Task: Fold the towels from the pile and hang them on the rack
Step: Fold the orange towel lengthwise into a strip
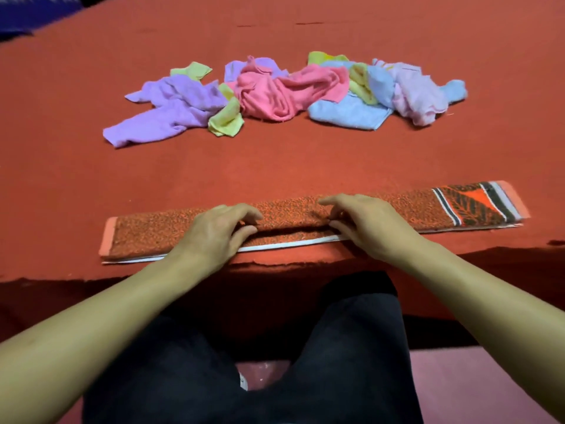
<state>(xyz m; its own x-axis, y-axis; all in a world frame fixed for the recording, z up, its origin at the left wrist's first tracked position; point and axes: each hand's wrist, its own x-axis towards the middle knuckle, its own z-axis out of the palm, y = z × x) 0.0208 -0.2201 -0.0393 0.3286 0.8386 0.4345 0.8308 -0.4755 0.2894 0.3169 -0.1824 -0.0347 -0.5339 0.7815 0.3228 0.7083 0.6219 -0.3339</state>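
Note:
A long orange-and-black speckled towel (153,232), folded into a narrow strip with a patterned end at the right, lies along the near edge of the red-covered table (275,166). My left hand (214,229) pinches the strip's near fold close to its middle, thumb under the top layer. My right hand (367,223) grips the same fold a little further right, fingers curled over it. A loose pile of small towels (284,93) in purple, yellow, pink, blue and pale pink lies further back across the table. No rack is in view.
The table's front edge (275,266) runs just below the folded strip, with my dark-trousered legs (351,347) beneath it. A blue object (27,13) shows at the far left corner. Pink floor (477,384) lies at the lower right.

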